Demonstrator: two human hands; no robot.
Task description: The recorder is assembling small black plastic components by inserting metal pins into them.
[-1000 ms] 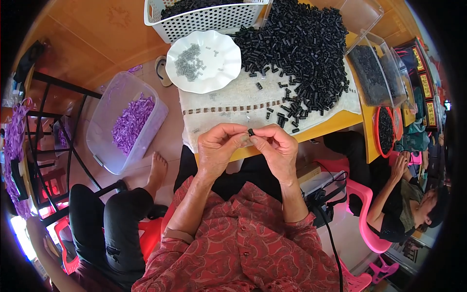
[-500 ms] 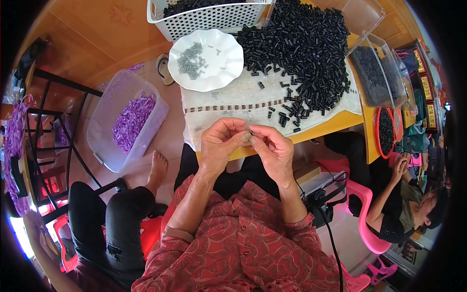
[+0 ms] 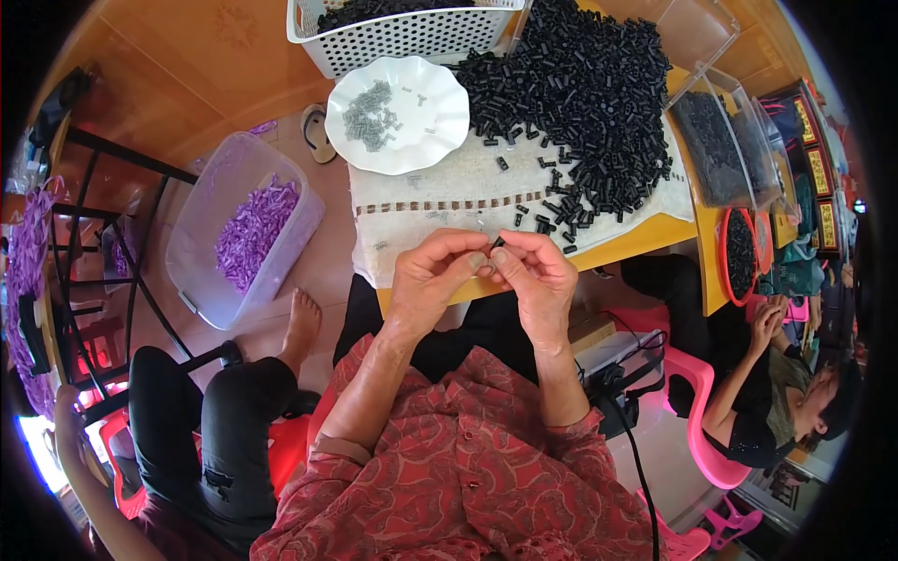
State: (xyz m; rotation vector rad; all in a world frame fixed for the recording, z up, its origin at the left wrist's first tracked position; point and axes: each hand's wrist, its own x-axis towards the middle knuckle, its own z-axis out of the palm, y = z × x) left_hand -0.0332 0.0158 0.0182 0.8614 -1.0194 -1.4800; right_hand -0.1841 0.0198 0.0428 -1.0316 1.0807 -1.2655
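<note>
Over the table's front edge, my left hand (image 3: 432, 278) and my right hand (image 3: 537, 285) meet fingertip to fingertip. A small black cylindrical piece (image 3: 498, 243) is pinched between my right thumb and forefinger. My left thumb and forefinger are pressed together beside it; whatever they hold is too small to make out. Just beyond my hands lies a cream cloth (image 3: 402, 227). On it stands a white scalloped plate (image 3: 440, 150) with small clear pieces (image 3: 372, 117). A big heap of similar black pieces (image 3: 580, 93) spreads over the right side, several lying loose at its near edge.
Behind the plate is a white perforated basket (image 3: 412, 51) of black pieces. Clear boxes (image 3: 716, 145) and a red tray (image 3: 742, 257) stand at right. A translucent tub (image 3: 304, 229) holds purple strips on the floor at left. People sit on both sides; a pink chair (image 3: 702, 393) is near.
My right hand has shifted slightly right and up, and the black piece now shows more plainly between its fingers. My left hand stays nearly in place. The heap and plate look unchanged.
</note>
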